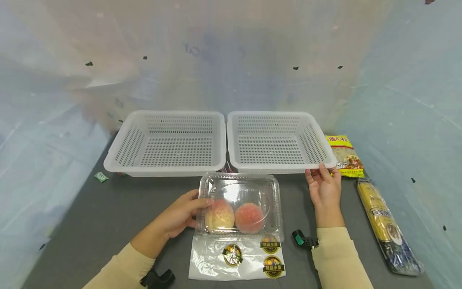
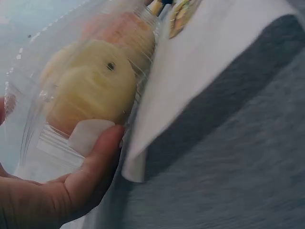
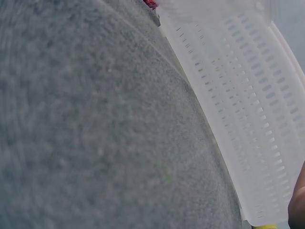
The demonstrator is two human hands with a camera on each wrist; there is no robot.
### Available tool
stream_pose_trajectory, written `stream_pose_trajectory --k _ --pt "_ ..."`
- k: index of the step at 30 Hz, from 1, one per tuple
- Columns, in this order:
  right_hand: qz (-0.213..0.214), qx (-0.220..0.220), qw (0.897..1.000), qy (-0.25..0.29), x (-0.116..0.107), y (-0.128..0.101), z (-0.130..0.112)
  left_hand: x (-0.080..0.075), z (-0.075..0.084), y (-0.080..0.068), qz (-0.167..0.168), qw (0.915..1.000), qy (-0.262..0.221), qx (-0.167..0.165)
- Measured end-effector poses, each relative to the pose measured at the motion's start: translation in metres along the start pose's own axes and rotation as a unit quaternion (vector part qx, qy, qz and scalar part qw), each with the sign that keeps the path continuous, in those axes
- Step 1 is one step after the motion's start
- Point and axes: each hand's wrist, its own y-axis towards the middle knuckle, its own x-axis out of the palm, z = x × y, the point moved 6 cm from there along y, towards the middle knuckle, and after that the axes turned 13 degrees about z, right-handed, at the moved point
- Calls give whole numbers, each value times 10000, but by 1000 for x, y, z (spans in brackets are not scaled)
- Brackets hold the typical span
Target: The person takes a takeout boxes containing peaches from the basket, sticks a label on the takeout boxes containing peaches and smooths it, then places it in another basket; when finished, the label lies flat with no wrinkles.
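My left hand (image 1: 184,213) grips the left side of a clear plastic clamshell box (image 1: 273,196), thumb on top and fingers beneath. Inside the box lie two peaches, a yellow-red peach (image 1: 219,216) and a pinker peach (image 1: 250,218). In the left wrist view the curled fingers press the box's edge near the yellow peach (image 2: 90,86). My right hand (image 1: 326,188) pinches the front right rim of the right white basket (image 1: 274,144), thumb over the rim and fingers under it. Only a bit of this hand shows in the right wrist view.
A second white basket (image 1: 177,150) stands at left. Under the box's near edge lies a white sheet with round labels (image 1: 209,259). A yellow packet (image 1: 346,156) and a long noodle-like pack (image 1: 386,224) lie at right. A small green wrapper (image 1: 101,177) sits left.
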Motion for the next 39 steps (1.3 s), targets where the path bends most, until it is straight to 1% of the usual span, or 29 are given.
stream_pose_trajectory --k 3,6,9,12,14,16,18,20,23,26,28,31,35,37,39 --pt "22 10 10000 -47 1 0 0 1 -3 0 -12 10000 -32 -76" --pt "38 72 9999 -123 0 0 -1 1 -6 2 74 9998 -17 -156" --pt "113 304 9992 -236 -2 -1 0 -1 -6 3 186 9996 71 -217" --pt "199 606 9963 -577 -4 -5 2 -3 -5 3 322 9990 227 -197" --pt "171 811 9927 -874 -5 -10 4 -3 -3 4 402 9985 349 -138" --pt "18 955 9880 -1214 -5 -17 5 -4 -1 4 489 9975 504 -65" --pt "-297 1034 9821 -1547 -4 -24 8 -4 0 3 600 9956 725 11" --pt "-722 1020 9735 -1916 -2 -33 10 -5 2 3 729 9922 1006 76" --pt "-1324 893 9585 -2362 1 -45 13 -9 4 3 966 9838 1507 127" --pt "-1689 680 9427 -2795 6 -55 16 -14 5 3 1098 9753 1908 184" --pt "-1822 519 9310 -3119 9 -60 18 -18 4 2 1151 9721 2038 174" --pt "-1995 256 9086 -3660 14 -67 21 -24 2 -4 1167 9728 1992 184" --pt "-2384 -72 8757 -4198 21 -79 22 -34 -3 -22 1157 9776 1753 101" --pt "-2620 -250 8595 -4382 25 -85 21 -38 -8 -32 1066 9795 1710 -4" --pt "-2829 -442 8442 -4532 28 -90 20 -40 -13 -41 899 9805 1742 -118"
